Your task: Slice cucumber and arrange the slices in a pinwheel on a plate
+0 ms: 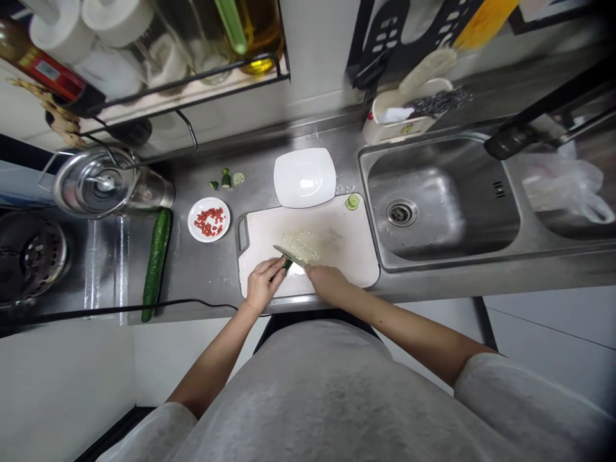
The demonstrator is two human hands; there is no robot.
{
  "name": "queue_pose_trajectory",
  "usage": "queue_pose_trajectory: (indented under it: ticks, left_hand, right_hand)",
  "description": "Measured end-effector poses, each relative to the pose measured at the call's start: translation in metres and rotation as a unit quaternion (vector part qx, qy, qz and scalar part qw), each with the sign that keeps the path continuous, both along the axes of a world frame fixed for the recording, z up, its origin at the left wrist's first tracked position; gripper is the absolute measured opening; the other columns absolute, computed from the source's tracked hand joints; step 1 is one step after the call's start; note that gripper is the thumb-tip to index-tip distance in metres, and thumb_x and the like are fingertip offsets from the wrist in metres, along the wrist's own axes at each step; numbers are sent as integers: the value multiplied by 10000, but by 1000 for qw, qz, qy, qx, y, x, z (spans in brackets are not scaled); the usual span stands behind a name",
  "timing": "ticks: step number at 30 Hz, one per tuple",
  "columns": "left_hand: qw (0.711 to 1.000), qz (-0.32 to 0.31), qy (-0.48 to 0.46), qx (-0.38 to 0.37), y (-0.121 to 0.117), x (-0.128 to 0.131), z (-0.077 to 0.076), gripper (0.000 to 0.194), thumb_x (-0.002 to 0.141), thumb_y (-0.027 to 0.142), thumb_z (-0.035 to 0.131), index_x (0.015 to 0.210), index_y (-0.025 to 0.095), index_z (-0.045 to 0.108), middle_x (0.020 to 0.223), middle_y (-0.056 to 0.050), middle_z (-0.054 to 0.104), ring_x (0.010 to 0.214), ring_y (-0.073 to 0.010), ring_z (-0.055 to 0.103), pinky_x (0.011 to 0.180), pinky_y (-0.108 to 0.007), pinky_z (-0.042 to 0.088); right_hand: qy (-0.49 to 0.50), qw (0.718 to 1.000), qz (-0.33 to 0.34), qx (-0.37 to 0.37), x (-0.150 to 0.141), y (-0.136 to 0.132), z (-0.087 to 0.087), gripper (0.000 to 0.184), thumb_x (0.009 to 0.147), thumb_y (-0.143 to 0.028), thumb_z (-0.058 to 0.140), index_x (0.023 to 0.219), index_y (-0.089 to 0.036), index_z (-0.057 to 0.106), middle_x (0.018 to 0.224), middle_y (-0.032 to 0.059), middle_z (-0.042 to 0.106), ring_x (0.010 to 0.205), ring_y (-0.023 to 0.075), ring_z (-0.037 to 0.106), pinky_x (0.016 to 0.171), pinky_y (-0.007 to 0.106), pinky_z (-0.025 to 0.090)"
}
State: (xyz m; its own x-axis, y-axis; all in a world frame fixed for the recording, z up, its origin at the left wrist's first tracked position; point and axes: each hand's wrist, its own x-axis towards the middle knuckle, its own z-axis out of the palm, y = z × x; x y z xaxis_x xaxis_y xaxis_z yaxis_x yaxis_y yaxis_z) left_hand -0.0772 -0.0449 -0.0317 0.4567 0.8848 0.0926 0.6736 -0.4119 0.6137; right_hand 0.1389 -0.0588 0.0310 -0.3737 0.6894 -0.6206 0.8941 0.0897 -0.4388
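A pale cutting board (346, 247) lies on the steel counter in front of me. My left hand (262, 282) is closed on a short green cucumber piece (287, 264) at the board's near edge. My right hand (327, 280) is closed round a knife handle, and the knife blade (287, 254) angles left over the cucumber piece. A heap of pale chopped cucumber (308, 244) lies in the middle of the board. A few cucumber slices (353, 201) rest at the board's far right corner.
An empty white plate (304, 176) sits behind the board. A small white dish of red bits (208, 219) and a whole cucumber (156, 263) lie to the left, cucumber ends (226, 179) beyond. A steel sink (437, 199) is at right, a pot lid (96, 183) at left.
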Motion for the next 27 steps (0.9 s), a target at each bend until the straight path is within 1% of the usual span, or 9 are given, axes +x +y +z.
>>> queue_pose_trajectory:
  ticks: [4, 8, 13, 15, 18, 21, 23, 25, 27]
  left_hand:
    - [1000, -2, -2, 8, 0, 0, 0, 307, 909, 305, 520, 1191, 262, 635, 1126, -42, 683, 1026, -165, 637, 931, -331, 521]
    - [1000, 4, 11, 8, -2, 1, 4, 316, 908, 312, 519, 1202, 264, 626, 1123, -43, 684, 1009, -168, 644, 907, -321, 527]
    - [999, 36, 32, 2, -8, 4, 15, 367, 903, 350, 524, 1255, 267, 585, 1162, -52, 666, 1020, -184, 637, 865, -314, 534]
    - [999, 45, 27, 0, -11, 5, 17, 397, 903, 359, 523, 1284, 257, 558, 1181, -60, 654, 1040, -189, 627, 883, -319, 526]
    - [998, 64, 13, -4, -16, 3, 15, 402, 916, 353, 498, 1300, 243, 539, 1202, -66, 642, 1075, -193, 609, 924, -337, 508]
    - [995, 97, -15, -9, -17, 1, 11, 381, 936, 349, 454, 1286, 232, 550, 1187, -69, 646, 1068, -189, 609, 932, -342, 500]
    - [989, 142, -40, -11, -14, 1, 11, 377, 945, 358, 432, 1273, 223, 560, 1162, -79, 651, 1032, -184, 620, 897, -331, 511]
    - [981, 187, -58, -12, -6, 4, 16, 382, 946, 373, 428, 1268, 216, 564, 1157, -89, 647, 1003, -182, 626, 868, -328, 514]
    - [980, 189, -61, -11, 4, 10, 25, 382, 933, 392, 456, 1251, 219, 577, 1165, -90, 642, 1016, -191, 618, 890, -348, 501]
  right_hand:
    - [-19, 1000, -8, 12, -4, -4, -5, 371, 859, -31, 318, 1143, -112, 542, 947, 123, 687, 853, 205, 653, 731, 309, 467]
    - [-58, 998, -4, 35, 3, -8, 2, 338, 895, -79, 340, 1180, -138, 512, 971, 118, 668, 850, 202, 651, 711, 288, 455]
    - [-135, 984, -5, 120, 25, -12, 13, 425, 925, -107, 310, 1325, -205, 412, 1089, 137, 594, 826, 194, 644, 672, 269, 423]
    - [-148, 976, -3, 158, 33, -14, 13, 454, 928, -110, 301, 1360, -215, 395, 1125, 145, 575, 817, 187, 631, 674, 268, 405]
    - [-154, 967, 2, 201, 39, -18, 8, 471, 923, -113, 313, 1373, -205, 416, 1152, 154, 565, 821, 180, 601, 692, 274, 382]
    - [-153, 959, 4, 237, 40, -22, 3, 504, 911, -105, 334, 1394, -222, 413, 1205, 146, 548, 839, 175, 569, 712, 277, 368]
    - [-150, 955, 7, 255, 40, -25, 1, 512, 910, -104, 334, 1398, -238, 417, 1248, 143, 530, 850, 177, 556, 726, 283, 363]
    - [-144, 952, 9, 270, 41, -28, 0, 495, 923, -120, 326, 1391, -243, 431, 1278, 145, 514, 860, 183, 550, 742, 292, 358]
    - [-139, 949, 13, 282, 41, -30, 1, 474, 940, -143, 314, 1385, -245, 443, 1287, 144, 509, 871, 187, 548, 756, 299, 354]
